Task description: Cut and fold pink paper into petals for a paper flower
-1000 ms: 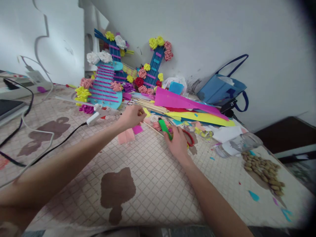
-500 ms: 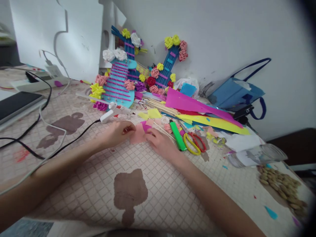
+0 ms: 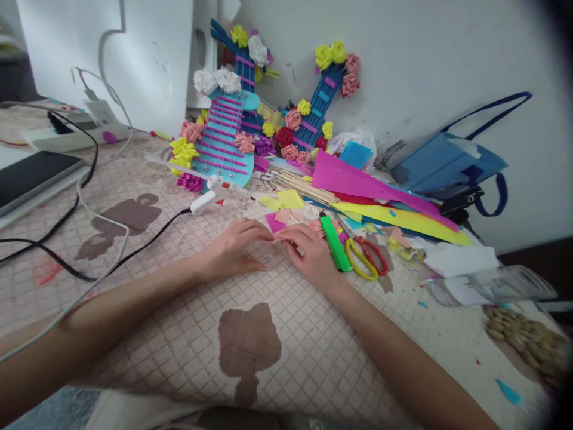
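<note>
My left hand (image 3: 237,248) and my right hand (image 3: 311,257) meet fingertip to fingertip just above the patterned tablecloth (image 3: 313,334). Between them shows a thin sliver of pink paper (image 3: 276,238), mostly hidden by the fingers. The right fingers are curled in a pinch on it. On the left, the fingertips hold the paper's other side, while the thumb sticks out lower down. Right behind the fingertips lie a magenta paper piece (image 3: 274,223) and a yellow paper piece (image 3: 290,199). A green cutter (image 3: 335,242) lies beside my right hand.
Scissors (image 3: 364,258) with yellow and red handles lie right of the cutter. A white glue gun (image 3: 219,194) trails a black cord leftward. Behind stand flower-trimmed guitar shapes (image 3: 226,140). Bamboo sticks (image 3: 302,186), a magenta sheet (image 3: 376,190) and peanuts (image 3: 526,340) lie rightward.
The pink square that lay flat between my hands is now mostly hidden at my fingertips. My hands have come together, and the left thumb has spread away. The view has shifted slightly.
</note>
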`<state>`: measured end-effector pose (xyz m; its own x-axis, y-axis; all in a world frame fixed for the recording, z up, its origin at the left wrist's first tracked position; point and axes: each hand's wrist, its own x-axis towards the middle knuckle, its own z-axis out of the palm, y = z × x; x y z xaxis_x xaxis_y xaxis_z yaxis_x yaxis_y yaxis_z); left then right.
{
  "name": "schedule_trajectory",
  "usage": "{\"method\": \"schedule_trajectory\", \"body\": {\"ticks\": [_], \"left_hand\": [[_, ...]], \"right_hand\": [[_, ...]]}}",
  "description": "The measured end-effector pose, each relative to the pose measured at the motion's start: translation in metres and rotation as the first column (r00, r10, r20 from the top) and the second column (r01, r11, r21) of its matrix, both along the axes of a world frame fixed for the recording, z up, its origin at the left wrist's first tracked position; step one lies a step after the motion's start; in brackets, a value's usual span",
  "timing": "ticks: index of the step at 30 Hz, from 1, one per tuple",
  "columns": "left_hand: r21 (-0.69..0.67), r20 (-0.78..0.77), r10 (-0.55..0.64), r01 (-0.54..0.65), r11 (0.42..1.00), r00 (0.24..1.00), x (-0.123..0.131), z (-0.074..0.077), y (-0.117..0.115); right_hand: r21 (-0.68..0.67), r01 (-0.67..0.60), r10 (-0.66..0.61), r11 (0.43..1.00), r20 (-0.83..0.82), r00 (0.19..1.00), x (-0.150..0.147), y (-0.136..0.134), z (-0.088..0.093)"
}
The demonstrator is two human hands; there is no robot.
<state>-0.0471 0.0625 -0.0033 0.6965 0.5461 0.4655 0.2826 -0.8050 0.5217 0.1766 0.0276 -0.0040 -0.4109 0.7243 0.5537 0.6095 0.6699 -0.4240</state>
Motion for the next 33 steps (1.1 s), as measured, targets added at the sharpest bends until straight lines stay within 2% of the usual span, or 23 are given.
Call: {"method": "schedule_trajectory", "body": {"ticks": [6,9,11,12,14,15,16,17,18,19,20,21,23,24,25,26,28,29,30,32,33], "left_hand": [[0.128,-0.148,-0.099,0.118,0.985,0.984,0.014,0.0,-0.018],[0.112,-0.17,-0.119,0.14,0.984,0.978,0.016,0.002,-0.022],[0.01,-0.103,-0.089,0.09,0.996,0.991,0.015,0.003,-0.024],[-0.082,-0.056,-0.041,0.036,0.996,0.998,0.015,0.003,-0.024],[-0.325,0.032,0.12,-0.103,0.94,0.992,0.014,0.004,-0.023],[-0.445,0.065,0.211,-0.161,0.881,0.975,0.013,0.005,-0.022],[-0.544,0.093,0.289,-0.195,0.816,0.953,0.012,0.005,-0.02],[-0.617,0.121,0.343,-0.2,0.761,0.932,0.011,0.006,-0.018],[-0.665,0.159,0.377,-0.184,0.724,0.913,0.01,0.007,-0.016],[-0.691,0.2,0.394,-0.156,0.706,0.897,0.009,0.007,-0.014],[-0.702,0.237,0.401,-0.129,0.7,0.885,0.009,0.008,-0.012],[-0.703,0.269,0.404,-0.109,0.702,0.874,0.009,0.008,-0.011],[-0.691,0.317,0.404,-0.083,0.718,0.858,0.009,0.009,-0.01],[-0.68,0.333,0.404,-0.08,0.729,0.852,0.01,0.01,-0.01],[-0.67,0.344,0.406,-0.082,0.738,0.846,0.01,0.01,-0.01],[-0.66,0.355,0.41,-0.086,0.746,0.84,0.01,0.01,-0.011],[-0.64,0.374,0.415,-0.093,0.763,0.829,0.01,0.009,-0.01],[-0.625,0.388,0.412,-0.093,0.775,0.824,0.01,0.009,-0.01],[-0.603,0.402,0.4,-0.09,0.793,0.824,0.009,0.008,-0.01],[-0.533,0.404,0.349,-0.092,0.841,0.846,0.008,0.006,-0.01],[-0.481,0.386,0.313,-0.1,0.871,0.868,0.007,0.005,-0.01]], "right_hand": [[-0.002,-0.127,0.126,0.992,0.127,0.984,0.027,-0.038,-0.008],[-0.043,-0.144,0.148,0.989,0.128,0.981,0.029,-0.046,-0.009],[-0.082,-0.121,0.126,0.989,0.055,0.99,0.026,-0.047,-0.007],[-0.103,-0.082,0.081,0.991,-0.011,0.997,0.023,-0.047,-0.006],[-0.193,0.016,-0.057,0.981,-0.205,0.977,0.019,-0.048,-0.004],[-0.295,0.014,-0.106,0.956,-0.3,0.948,0.017,-0.049,-0.002],[-0.426,-0.056,-0.118,0.903,-0.371,0.921,0.017,-0.05,-0.001],[-0.56,-0.18,-0.087,0.809,-0.416,0.905,0.017,-0.051,0.001],[-0.659,-0.305,-0.025,0.687,-0.441,0.897,0.018,-0.052,0.003],[-0.708,-0.379,0.031,0.595,-0.451,0.892,0.019,-0.052,0.004],[-0.713,-0.393,0.061,0.581,-0.443,0.894,0.02,-0.052,0.006],[-0.675,-0.359,0.055,0.645,-0.427,0.903,0.02,-0.051,0.007],[-0.517,-0.241,-0.011,0.822,-0.436,0.9,0.018,-0.049,0.009],[-0.466,-0.224,-0.016,0.856,-0.457,0.889,0.015,-0.048,0.009],[-0.461,-0.264,0.013,0.847,-0.477,0.879,0.012,-0.046,0.01],[-0.491,-0.342,0.069,0.801,-0.492,0.868,0.008,-0.046,0.01],[-0.577,-0.462,0.19,0.673,-0.468,0.863,0.0,-0.044,0.009],[-0.59,-0.446,0.207,0.673,-0.429,0.879,-0.003,-0.044,0.008],[-0.571,-0.375,0.162,0.731,-0.389,0.907,-0.004,-0.043,0.006],[-0.472,-0.128,-0.056,0.872,-0.356,0.933,-0.001,-0.04,0.002],[-0.426,-0.01,-0.165,0.905,-0.372,0.914,0.002,-0.038,0.0]]}}
